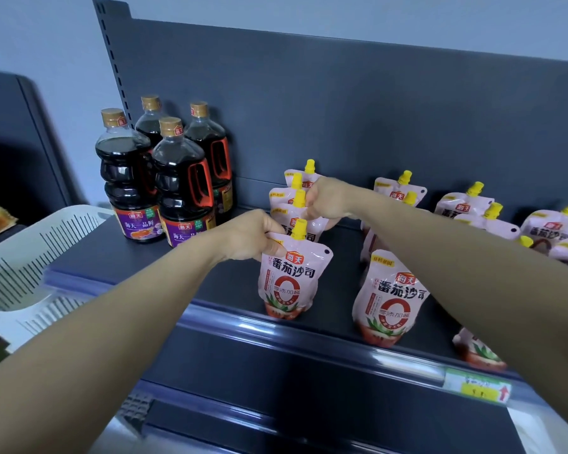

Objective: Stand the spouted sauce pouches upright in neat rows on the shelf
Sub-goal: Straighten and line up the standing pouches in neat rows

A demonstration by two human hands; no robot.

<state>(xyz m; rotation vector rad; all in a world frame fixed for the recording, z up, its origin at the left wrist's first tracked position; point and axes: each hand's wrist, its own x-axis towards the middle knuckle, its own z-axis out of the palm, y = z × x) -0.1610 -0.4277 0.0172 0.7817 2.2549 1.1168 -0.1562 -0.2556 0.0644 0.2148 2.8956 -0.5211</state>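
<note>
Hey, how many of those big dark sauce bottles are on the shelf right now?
4, grouped at the left end of the shelf: front-left bottle, front-right bottle, back-left bottle, back-right bottle. None appears hidden behind them.

The pouches (291,280) read 海天 番茄沙司; the bottles (130,188) seemingly 海天一品鲜

A pale blue-grey wall (30,34) is standing behind a dark grey back panel (341,109), whose slotted upright (112,57) is rising at its left edge. Another dark unit (20,142), perhaps a second rack, is sitting further left. Soft light is glinting on the front rail (243,324).
</note>
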